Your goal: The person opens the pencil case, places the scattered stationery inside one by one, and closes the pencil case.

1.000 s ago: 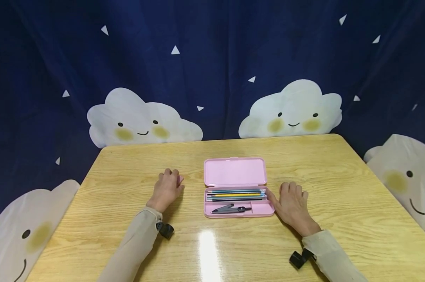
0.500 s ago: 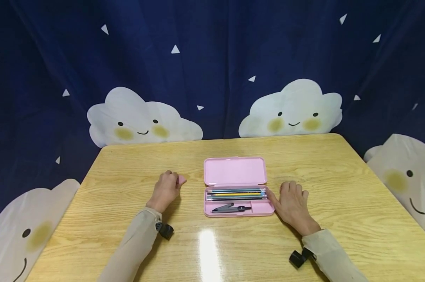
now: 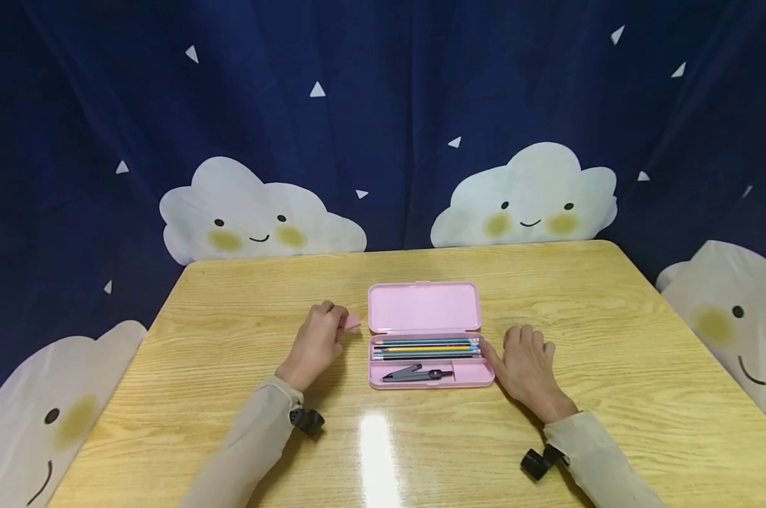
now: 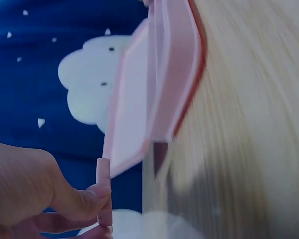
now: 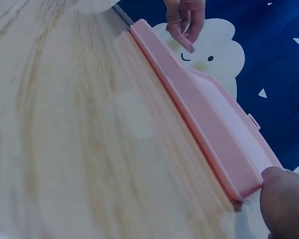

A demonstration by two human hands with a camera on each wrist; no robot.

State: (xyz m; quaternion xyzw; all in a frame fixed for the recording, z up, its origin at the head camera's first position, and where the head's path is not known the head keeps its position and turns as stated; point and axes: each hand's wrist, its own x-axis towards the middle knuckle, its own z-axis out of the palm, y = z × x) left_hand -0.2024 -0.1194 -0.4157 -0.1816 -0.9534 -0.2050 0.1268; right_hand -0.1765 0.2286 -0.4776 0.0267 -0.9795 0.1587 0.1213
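Note:
My left hand (image 3: 314,346) pinches a pink eraser (image 3: 353,322) between thumb and fingers, just left of the pink pencil case (image 3: 474,375). In the left wrist view the eraser (image 4: 104,191) appears edge-on as a thin slab, raised above the table. The case lies open, its lid (image 3: 424,308) folded back to the far side. Several pencils (image 3: 427,348) fill the rear compartment. At the front left is a grey compass (image 3: 415,375), beside a small bare compartment. My right hand (image 3: 527,367) rests on the table, fingers relaxed, with the thumb (image 5: 279,191) touching the case's right end.
The wooden table (image 3: 230,303) carries the case near its middle. Behind it hangs a dark blue curtain (image 3: 383,106) with smiling clouds. A small black camera hangs at each wrist (image 3: 308,422).
My left hand has lifted the eraser and carried it right, toward the pencil case. My right hand and the case have stayed in place.

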